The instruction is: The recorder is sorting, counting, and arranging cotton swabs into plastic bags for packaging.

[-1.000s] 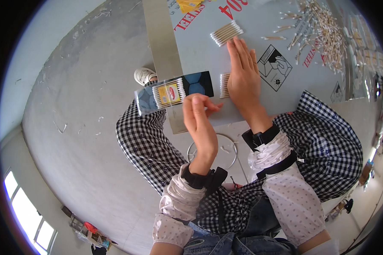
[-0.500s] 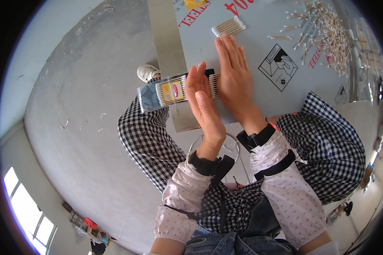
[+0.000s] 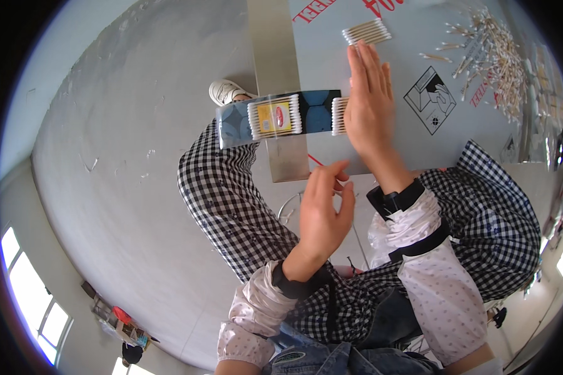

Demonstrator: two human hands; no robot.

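Note:
My right hand [image 3: 369,106] lies with fingers stretched out and together on the sheet-covered table, open. Its edge is against a row of cotton swabs [image 3: 339,115], partly hidden under it. My left hand [image 3: 326,203] is just off the table's near edge, fingers loosely bent and thumb apart, seemingly empty. Left of the right hand, a dark strip with a blue pattern [image 3: 319,111] runs past the table's left edge. On it sits a row of cotton swabs with a yellow label [image 3: 275,117], under clear film. Beyond my right fingertips lies another small row of swabs [image 3: 366,31].
A loose heap of cotton swabs [image 3: 497,62] spreads at the table's far right, with several strays beside it. Clear plastic packs [image 3: 547,94] lie along the right rim. The table's metal edge [image 3: 275,69] is at left. My checked-cloth knees [image 3: 213,194] flank the near side.
My left hand has drawn back toward me from the dark strip, its fingers now bent. My right hand stays stretched by the swabs. The whole view has shifted slightly.

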